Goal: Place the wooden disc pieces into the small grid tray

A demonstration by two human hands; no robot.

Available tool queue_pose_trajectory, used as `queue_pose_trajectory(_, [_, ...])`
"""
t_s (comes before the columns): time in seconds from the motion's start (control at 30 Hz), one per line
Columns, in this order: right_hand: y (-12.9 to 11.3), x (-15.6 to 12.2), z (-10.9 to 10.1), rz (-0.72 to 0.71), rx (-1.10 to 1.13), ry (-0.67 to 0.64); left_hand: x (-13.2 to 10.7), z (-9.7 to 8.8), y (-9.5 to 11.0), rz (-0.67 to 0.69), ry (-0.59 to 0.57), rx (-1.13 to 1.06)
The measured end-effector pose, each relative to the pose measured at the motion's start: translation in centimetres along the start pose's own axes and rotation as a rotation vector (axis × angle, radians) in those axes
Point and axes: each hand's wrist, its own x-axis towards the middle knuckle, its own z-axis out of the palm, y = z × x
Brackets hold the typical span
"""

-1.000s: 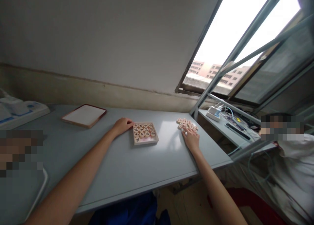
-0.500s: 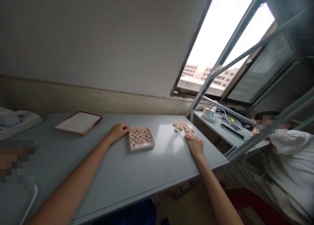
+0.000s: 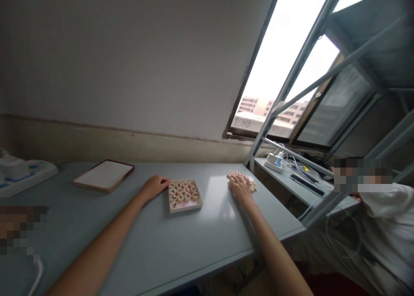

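A shallow square box (image 3: 186, 209) stands on the grey desk (image 3: 155, 248), holding rows of round Chinese chess pieces (image 3: 186, 190) with dark characters. At its front right there is a gap in the rows. My left hand (image 3: 155, 187) has its fingers closed at the box's far left corner. Farther right, my right hand (image 3: 241, 190) reaches over a pile of loose chess pieces (image 3: 252, 186), its fingers stretched out and touching them. Part of the pile is hidden under that hand; whether a piece is under the fingertips I cannot make out.
Left of the box lies a flat white panel with a dark red edge (image 3: 105, 174). A white and blue object (image 3: 29, 173) sits at the far left. Beyond a metal bed frame (image 3: 291, 82) are a power strip (image 3: 274, 161), cables and a person in a white shirt (image 3: 388, 218).
My right hand has shifted left and away from me, from the pile's near edge onto its middle, and its fingers have opened out. My left hand stays at the box. The view has tilted slightly.
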Motion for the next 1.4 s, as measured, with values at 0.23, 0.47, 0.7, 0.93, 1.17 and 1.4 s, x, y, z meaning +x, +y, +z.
queue_pose_trajectory(0.23, [-1.4,-2.2,-2.5,-0.047,0.212,0.008,0.0,0.0,-0.1,0.011,-0.004,0.013])
queue_pose_trajectory(0.47, [-9.3,-2.0,-7.1,-0.020,0.707,0.093,0.1,0.1,-0.2,0.011,0.011,0.035])
queue_pose_trajectory(0.7, [-14.2,0.2,-9.1,-0.281,0.732,-0.007,-0.1,0.0,-0.1,0.041,0.024,0.030])
queue_pose_trajectory(0.93, [-14.0,-0.9,-9.4,-0.243,0.588,-0.017,0.0,0.1,-0.3,0.018,0.029,0.024])
queue_pose_trajectory(1.17, [-15.4,-1.2,-9.9,-0.249,0.576,-0.036,-0.1,-0.1,0.0,0.010,0.024,0.031])
queue_pose_trajectory(1.4, [-15.8,-0.8,-10.7,-0.355,0.607,-0.072,-0.1,-0.1,0.1,0.011,0.024,0.020])
